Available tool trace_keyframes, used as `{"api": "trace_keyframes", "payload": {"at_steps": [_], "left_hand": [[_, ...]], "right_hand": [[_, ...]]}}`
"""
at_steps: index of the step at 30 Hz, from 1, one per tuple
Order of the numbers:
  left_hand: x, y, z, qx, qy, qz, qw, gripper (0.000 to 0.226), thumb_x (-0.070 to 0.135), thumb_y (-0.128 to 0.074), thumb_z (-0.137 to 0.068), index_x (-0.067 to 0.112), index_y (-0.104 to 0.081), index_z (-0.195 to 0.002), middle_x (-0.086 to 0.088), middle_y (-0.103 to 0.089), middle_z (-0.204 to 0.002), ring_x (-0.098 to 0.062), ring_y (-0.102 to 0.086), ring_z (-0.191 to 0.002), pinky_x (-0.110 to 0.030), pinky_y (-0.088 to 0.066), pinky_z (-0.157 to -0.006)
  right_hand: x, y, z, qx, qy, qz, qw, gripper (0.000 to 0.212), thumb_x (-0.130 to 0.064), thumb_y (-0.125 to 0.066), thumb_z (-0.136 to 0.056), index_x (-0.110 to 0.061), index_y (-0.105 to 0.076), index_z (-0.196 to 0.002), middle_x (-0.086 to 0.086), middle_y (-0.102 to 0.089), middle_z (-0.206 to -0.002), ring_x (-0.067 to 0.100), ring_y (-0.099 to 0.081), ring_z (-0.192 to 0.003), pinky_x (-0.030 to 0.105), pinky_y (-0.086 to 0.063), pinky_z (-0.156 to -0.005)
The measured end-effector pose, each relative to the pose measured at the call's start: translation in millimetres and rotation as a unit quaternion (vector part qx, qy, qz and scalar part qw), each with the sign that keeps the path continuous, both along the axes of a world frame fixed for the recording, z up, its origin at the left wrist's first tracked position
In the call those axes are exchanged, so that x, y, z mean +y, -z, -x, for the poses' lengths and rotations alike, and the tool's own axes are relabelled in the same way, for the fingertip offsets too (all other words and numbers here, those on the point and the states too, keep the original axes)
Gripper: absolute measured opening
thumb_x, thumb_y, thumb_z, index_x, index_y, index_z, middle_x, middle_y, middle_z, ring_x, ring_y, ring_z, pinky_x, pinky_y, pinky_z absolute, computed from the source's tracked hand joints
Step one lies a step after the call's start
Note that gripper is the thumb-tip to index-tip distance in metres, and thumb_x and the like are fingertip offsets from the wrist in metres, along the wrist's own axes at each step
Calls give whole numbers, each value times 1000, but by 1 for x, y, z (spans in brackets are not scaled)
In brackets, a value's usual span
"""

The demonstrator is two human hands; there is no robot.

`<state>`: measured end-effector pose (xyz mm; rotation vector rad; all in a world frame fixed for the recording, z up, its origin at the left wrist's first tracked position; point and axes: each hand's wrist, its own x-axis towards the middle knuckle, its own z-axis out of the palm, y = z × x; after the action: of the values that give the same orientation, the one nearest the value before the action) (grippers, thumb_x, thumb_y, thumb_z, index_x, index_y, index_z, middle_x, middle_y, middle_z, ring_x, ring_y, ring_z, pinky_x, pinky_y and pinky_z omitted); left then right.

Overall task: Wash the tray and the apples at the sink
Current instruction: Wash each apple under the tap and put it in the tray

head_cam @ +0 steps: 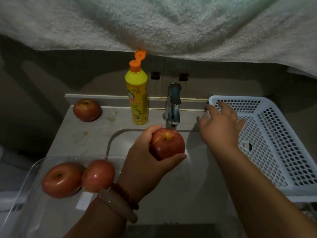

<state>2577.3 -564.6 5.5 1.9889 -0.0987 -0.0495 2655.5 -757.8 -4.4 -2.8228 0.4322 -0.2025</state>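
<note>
The left hand (145,152) grips one apple (167,143) with fingers and thumb curled round it, holding it over the sink (171,177) directly below the faucet (173,103). This position probably puts the fruit where the water falls; whether water is running cannot be told in the dim light. The right hand (221,124) is spread, fingers relaxed, holding nothing. It hovers between the faucet and the white perforated basket (274,143) on the right; whether it touches the basket rim cannot be told. The basket holds no apples, and its holes suit it to draining washed fruit.

The clear tray (25,194) sits at the lower left, near the sink edge, within reach of the left hand. It probably serves as the supply of unwashed fruit.

Count:
- Apples, four: one in the left hand, two touching each other in the tray (62,179) (98,176), and one alone on the worktop (68,134) at the back left (87,109).
- Trays: one.
- Baskets: one.
- Detergent bottles: one yellow bottle (137,100), upright beside the faucet, orange cap flipped open, ready for dispensing.
</note>
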Motion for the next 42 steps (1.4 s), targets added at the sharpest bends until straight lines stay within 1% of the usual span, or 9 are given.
{"api": "trace_keyframes", "payload": {"at_steps": [6,10,15,18,22,28,32,37,42], "left_hand": [[21,15,12,-24,8,-37,999,74,56,-80,-58,48,-37,-118,22,-46,-117,4,-50,-107,-8,-47,-86],[38,15,23,-48,10,-43,998,67,54,-80,-62,50,-38,-114,21,-48,-115,6,-51,-105,-10,-49,-83],[62,15,36,-98,-14,-94,991,67,42,-83,-61,51,-39,-111,23,-51,-107,11,-50,-103,0,-41,-77],[79,16,44,-78,5,-95,992,73,47,-83,-62,42,-42,-123,20,-53,-116,6,-53,-106,-8,-47,-82],[109,19,57,-36,16,-132,990,94,55,-77,-66,40,-25,-143,23,-40,-132,6,-42,-120,-11,-38,-97],[146,23,77,-10,12,-246,969,55,56,-67,-73,32,-54,-121,14,-54,-120,-1,-51,-108,-28,-48,-97],[146,41,91,92,24,-327,940,75,65,-69,-69,36,-38,-131,10,-46,-126,-9,-50,-110,-27,-44,-97],[136,57,97,128,23,-295,947,75,65,-75,-60,32,-37,-115,10,-52,-108,-7,-53,-93,-27,-49,-86],[131,60,100,122,20,-290,949,70,57,-76,-65,28,-39,-116,6,-56,-109,-11,-57,-96,-34,-52,-87]], "right_hand": [[44,-18,54,-138,-146,-176,964,40,-36,-50,-91,-26,-53,-130,-9,-51,-126,5,-45,-115,28,-42,-94],[81,-20,85,47,-206,-384,899,60,-68,-51,-71,-50,-42,-127,-24,-45,-118,-3,-50,-104,22,-51,-83],[107,-12,94,153,-241,-468,836,74,-55,-72,-54,-49,-49,-125,-22,-54,-114,6,-59,-101,27,-58,-81],[118,-6,98,168,-235,-503,814,66,-49,-77,-52,-44,-57,-115,-13,-61,-109,13,-63,-98,34,-60,-77],[128,4,106,147,-191,-531,813,56,-40,-80,-61,-44,-57,-113,-11,-58,-109,18,-62,-98,39,-60,-81],[132,11,109,118,-141,-533,826,48,-35,-76,-71,-49,-53,-111,-14,-52,-112,19,-58,-102,46,-55,-91],[133,11,110,91,-132,-538,827,47,-35,-76,-72,-47,-54,-112,-12,-53,-113,19,-58,-104,48,-54,-91],[134,12,111,78,-133,-531,833,50,-39,-77,-69,-46,-55,-112,-15,-53,-111,17,-58,-102,47,-54,-91],[141,15,112,79,-139,-521,839,50,-37,-77,-73,-45,-54,-116,-14,-53,-112,17,-58,-103,47,-54,-91]]}}
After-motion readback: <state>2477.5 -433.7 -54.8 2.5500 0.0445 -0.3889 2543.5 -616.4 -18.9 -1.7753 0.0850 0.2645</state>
